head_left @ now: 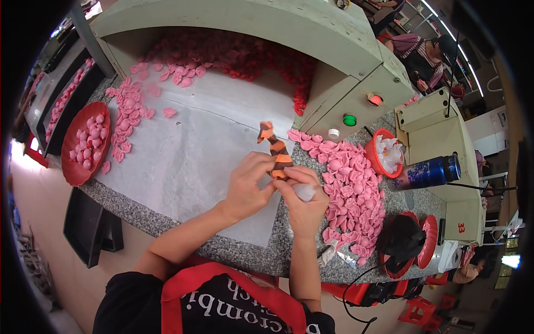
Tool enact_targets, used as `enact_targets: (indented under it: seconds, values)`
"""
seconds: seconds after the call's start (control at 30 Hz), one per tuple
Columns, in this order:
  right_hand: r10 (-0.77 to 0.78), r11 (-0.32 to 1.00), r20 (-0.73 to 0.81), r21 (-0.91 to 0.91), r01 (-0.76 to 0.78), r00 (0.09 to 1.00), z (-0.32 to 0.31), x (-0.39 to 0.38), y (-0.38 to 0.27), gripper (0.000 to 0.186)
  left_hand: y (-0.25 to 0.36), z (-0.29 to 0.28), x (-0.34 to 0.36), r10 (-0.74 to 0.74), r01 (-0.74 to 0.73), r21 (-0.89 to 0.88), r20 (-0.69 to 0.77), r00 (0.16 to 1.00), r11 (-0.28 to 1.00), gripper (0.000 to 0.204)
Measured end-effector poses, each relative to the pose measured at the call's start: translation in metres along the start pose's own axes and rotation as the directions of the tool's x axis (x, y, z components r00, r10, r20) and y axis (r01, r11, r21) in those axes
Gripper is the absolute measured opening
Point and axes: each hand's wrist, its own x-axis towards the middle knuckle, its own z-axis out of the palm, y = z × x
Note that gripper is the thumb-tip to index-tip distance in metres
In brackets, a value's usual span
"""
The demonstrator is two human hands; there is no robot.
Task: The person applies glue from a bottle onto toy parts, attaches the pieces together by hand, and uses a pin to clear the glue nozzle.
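Observation:
Over the white sheet (pixel 217 189), an orange and dark brown striped piece (pixel 277 149) stands up between my two hands, its kind unclear. My left hand (pixel 250 181) is closed, fingers and thumb pinching the lower end of that piece. Closed too, my right hand (pixel 305 209) meets it with the thumb and index finger. A whitish rounded thing (pixel 304 192) lies within the right palm, partly covered by the fingers. Beside the right hand spreads a heap of pink shell-shaped pieces (pixel 356 195).
A pale green box-like machine (pixel 256 28) with lit buttons holds more pink and red pieces. Red dish (pixel 69 158) with pink balls sits left. To the right are a red basket (pixel 372 150), a blue bottle (pixel 428 171) and a black cloth-like thing (pixel 403 239). Black trays (pixel 83 222) stand below left.

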Motion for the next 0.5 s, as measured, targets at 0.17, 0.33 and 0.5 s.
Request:
enact_targets:
  seconds: [0.17, 0.33, 0.5]
  values:
    - [-0.150, 0.876, -0.046, -0.470, 0.111, 0.988, 0.002, -0.001, 0.006, 0.024, -0.004, 0.006, -0.006, 0.131, -0.120, 0.194, -0.045, 0.990, 0.974, 0.031]
    - [-0.168, 0.828, -0.109, -0.555, 0.080, 0.980, 0.013, -0.005, 0.006, 0.019, -0.006, 0.004, -0.004, 0.211, -0.180, 0.281, -0.085, 0.974, 0.943, 0.031]
    - [-0.237, 0.805, -0.083, -0.575, 0.147, 0.968, 0.006, -0.006, 0.003, 0.011, -0.006, 0.010, -0.011, 0.177, -0.156, 0.273, -0.051, 0.983, 0.949, 0.032]
